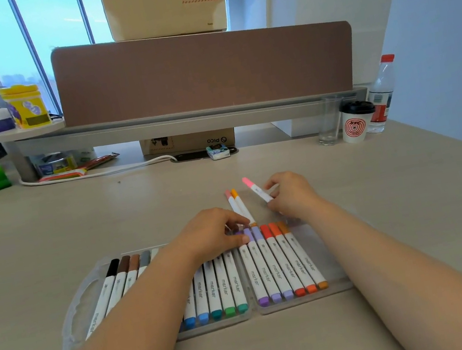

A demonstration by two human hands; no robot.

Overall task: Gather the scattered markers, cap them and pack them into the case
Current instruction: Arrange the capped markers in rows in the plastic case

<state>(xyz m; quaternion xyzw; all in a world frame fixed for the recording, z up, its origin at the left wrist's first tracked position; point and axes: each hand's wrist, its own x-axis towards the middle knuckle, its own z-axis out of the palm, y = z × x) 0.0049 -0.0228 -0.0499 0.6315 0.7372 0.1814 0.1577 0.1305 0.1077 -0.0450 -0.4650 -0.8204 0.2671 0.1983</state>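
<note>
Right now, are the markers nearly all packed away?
Nearly. Most capped markers already lie in rows in the case. The right hand pinches a pink marker; the left hand rests over the packed row. Two more markers lie on the table, not yet packed.

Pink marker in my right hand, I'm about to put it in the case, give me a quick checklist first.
1. Grip: right hand pinches the pink-capped white marker above the table: ok.
2. Caps: the far pink cap is on: ok. The near end is hidden in the fingers: cannot tell.
3. Free slot in the clear plastic marker case: cannot tell, the middle is covered.
4. Way into the case clear: not ok, the left hand lies over the middle of the row.
5. Everything else gathered: not ok, two loose white markers, salmon-capped and orange-capped, lie on the beige table beyond the case.
</note>
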